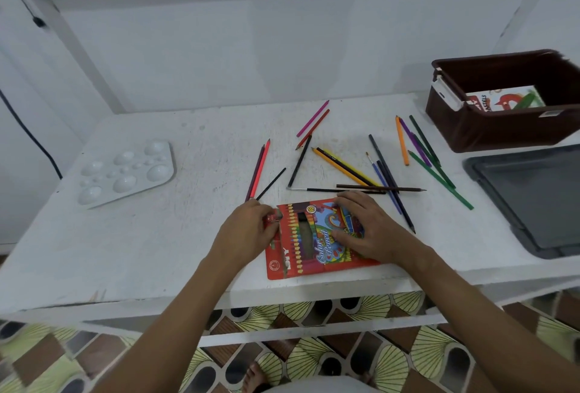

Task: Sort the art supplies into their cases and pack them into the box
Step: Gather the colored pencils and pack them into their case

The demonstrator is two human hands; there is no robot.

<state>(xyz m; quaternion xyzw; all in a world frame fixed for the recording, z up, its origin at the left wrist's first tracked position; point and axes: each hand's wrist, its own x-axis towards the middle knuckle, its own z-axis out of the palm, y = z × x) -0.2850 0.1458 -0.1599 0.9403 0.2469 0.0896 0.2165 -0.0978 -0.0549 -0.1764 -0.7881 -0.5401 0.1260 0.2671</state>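
While the palette (125, 169) lies idle at the far left, well apart from the work, the left hand (251, 229) pinches the flap at the left end of the red pencil case (314, 245), apparently to open it for loading. That case lies flat near the table's (157, 235) front edge. The right hand (367, 226) rests spread on its right half, fingers fairly straight, pressing it down so it will not slide while the flap is worked. Beyond the hands, loose pencils (345, 166) lie scattered, none yet cased. Further right, the brown box (502, 129) stands open with a pastel pack (502, 99) inside, and a grey lid (533, 198) waits just in front of it.
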